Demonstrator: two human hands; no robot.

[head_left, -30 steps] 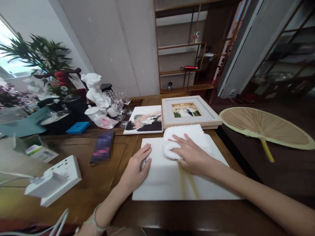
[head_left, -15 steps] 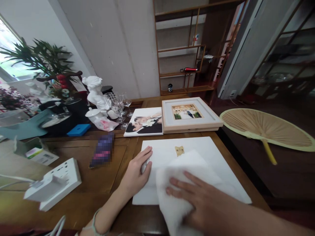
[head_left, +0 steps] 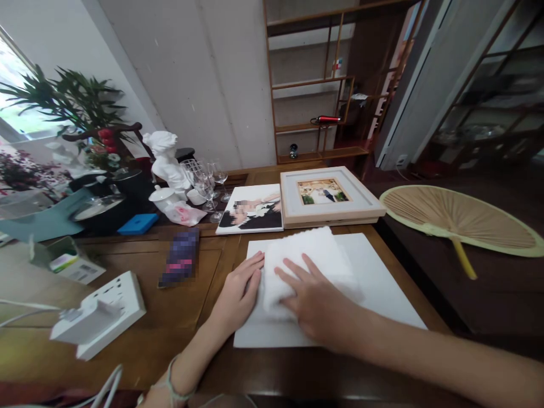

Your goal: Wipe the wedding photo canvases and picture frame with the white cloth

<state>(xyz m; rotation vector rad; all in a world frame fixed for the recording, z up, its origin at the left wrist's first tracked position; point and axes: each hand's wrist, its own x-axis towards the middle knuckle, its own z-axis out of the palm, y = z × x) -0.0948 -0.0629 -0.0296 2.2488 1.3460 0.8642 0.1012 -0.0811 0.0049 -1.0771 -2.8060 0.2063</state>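
Observation:
A white rectangular panel lies flat on the wooden table before me. My right hand rests on a white cloth spread over the panel's upper left part, its fingers spread and pressing the cloth down. My left hand lies along the panel's left edge, fingers stretched out and touching it, with no object in its grasp. The cloth hides the part of the panel beneath it, and a little of the right hand's palm side is out of sight.
Beyond the panel lie a couple photo print and a framed picture. Wine glasses and a white bust stand at back left. A power strip lies left, a palm-leaf fan right.
My right hand has slid the cloth away from me and slightly left over the panel. It now covers the small brass-coloured plate seen before. My left hand has stayed at the edge.

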